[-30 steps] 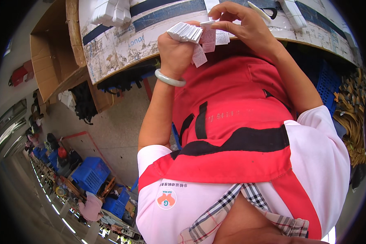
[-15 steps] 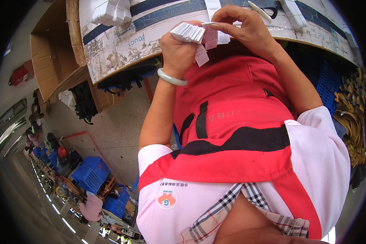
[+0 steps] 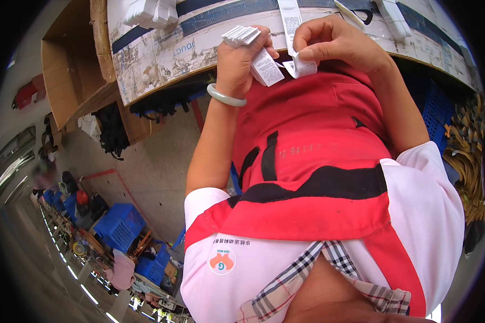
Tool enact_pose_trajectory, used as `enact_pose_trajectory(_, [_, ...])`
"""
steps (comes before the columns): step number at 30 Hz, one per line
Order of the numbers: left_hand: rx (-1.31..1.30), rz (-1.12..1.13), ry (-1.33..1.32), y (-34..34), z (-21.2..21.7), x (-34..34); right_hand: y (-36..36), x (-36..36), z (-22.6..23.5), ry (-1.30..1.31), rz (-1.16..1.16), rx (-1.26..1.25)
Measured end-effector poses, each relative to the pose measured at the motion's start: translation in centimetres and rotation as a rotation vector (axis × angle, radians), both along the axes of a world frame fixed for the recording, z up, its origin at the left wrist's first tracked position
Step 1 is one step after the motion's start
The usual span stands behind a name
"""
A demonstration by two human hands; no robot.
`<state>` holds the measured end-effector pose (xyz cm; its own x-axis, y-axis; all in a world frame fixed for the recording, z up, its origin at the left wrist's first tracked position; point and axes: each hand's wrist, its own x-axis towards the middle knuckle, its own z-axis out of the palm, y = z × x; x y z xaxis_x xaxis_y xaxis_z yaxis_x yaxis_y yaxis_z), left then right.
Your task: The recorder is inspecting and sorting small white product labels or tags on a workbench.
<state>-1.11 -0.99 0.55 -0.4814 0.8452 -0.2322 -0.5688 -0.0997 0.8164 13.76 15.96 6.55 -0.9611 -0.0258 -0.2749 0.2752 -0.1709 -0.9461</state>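
Now the right hand (image 3: 346,46) pinches the curled end of a white strip (image 3: 291,24), which runs down the desk (image 3: 164,67) and over its near edge; half a second ago it held a thin white piece beside the stack (image 3: 241,35). Left hand (image 3: 235,69) stays closed round the stack, loose labels (image 3: 267,69) hanging below. Work seems shifted from stack to strip; can't tell where the piece went.

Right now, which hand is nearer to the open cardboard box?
The left hand. It grips a stack of white labels to the right of the cardboard box, apart from it. The right hand is farther right, pinching a white strip.
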Motion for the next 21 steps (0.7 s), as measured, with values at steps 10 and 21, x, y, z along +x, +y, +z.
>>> enact_pose_trajectory(10, [0.102, -0.254, -0.193, -0.7, -1.1, 2.2, -4.2, -0.8, -3.2, 0.174, -0.398, 0.259])
enact_pose_trajectory(21, [0.051, -0.185, -0.08, -1.6, -1.5, 3.1, -5.2, -0.5, -3.5, 0.115, -0.454, 0.233])
